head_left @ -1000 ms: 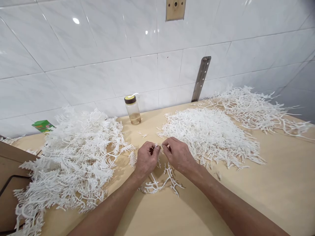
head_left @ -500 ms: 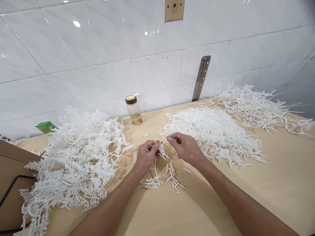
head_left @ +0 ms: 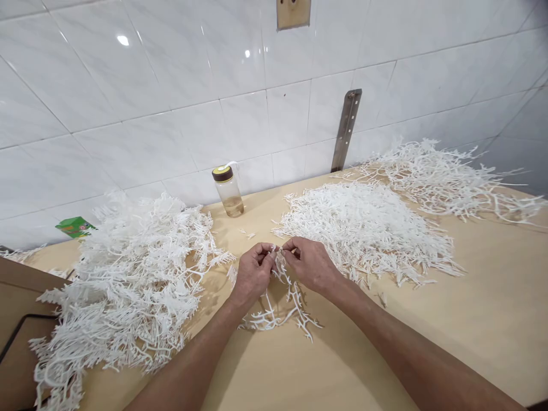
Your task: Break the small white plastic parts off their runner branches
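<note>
A white branched plastic sprue (head_left: pixel 278 311) lies on the wooden table (head_left: pixel 471 319) under my hands. My left hand (head_left: pixel 253 275) pinches its upper end. My right hand (head_left: pixel 309 264) meets it fingertip to fingertip, pinching a small white piece on the same sprue. To the left rises a big heap of whole white sprues (head_left: pixel 124 285). To the right of my hands spreads a flat pile of small detached white pieces (head_left: pixel 363 231). A further pile of stripped white stems (head_left: pixel 440 177) lies at the back right.
A clear bottle with a brown and yellow lid (head_left: pixel 229 191) stands against the white tiled wall. A green carton (head_left: pixel 75 226) sits at the back left. A cardboard box (head_left: pixel 17 319) is at the left edge. A metal bracket (head_left: pixel 346 128) leans on the wall.
My right hand drew away to the right toward the loose pieces, then came back to the sprue tip held by my left hand. The view tilted slightly down.
</note>
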Motion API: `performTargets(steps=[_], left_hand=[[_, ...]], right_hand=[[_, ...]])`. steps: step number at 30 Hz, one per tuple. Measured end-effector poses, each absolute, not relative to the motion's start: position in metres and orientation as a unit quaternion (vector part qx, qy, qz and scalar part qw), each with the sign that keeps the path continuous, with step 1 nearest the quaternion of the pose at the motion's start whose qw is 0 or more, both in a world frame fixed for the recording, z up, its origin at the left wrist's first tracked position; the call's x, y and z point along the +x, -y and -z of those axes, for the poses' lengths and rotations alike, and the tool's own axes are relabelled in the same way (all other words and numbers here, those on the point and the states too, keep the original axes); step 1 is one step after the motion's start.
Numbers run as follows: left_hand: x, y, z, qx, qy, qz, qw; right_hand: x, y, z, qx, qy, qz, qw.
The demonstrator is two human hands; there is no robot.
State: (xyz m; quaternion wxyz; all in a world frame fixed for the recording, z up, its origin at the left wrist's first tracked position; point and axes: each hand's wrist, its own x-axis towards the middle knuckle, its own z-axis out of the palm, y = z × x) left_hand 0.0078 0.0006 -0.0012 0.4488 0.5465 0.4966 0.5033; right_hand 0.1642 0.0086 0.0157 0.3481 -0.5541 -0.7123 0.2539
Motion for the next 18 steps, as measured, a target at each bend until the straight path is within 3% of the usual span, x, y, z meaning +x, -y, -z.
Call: performTargets(steps=[6,13,16,18], left_hand=[[0.0050,0.0011,0.0021,0.599,-0.503,-0.490,0.385],[0.0039,0.0050,0.0000,0.692,-0.521,-0.469,0.171],[0.0050,0.0065,0.0015,0.705,-0.517,-0.462,0.148],[0.0058,0.0077,0.0019,0.702,-0.504,-0.481,0.147]], right_hand=[[0.1620,-0.0040,-0.0209,-0.553,0.705,-0.286,0.339],[0.1604,-0.0009,-0.0168,-0.544,0.734,-0.223,0.339],[0.1578,-0.0018,-0.0164,-0.552,0.737,-0.203,0.334],[0.1563,-0.0032,-0.0179,-0.567,0.710,-0.257,0.329]])
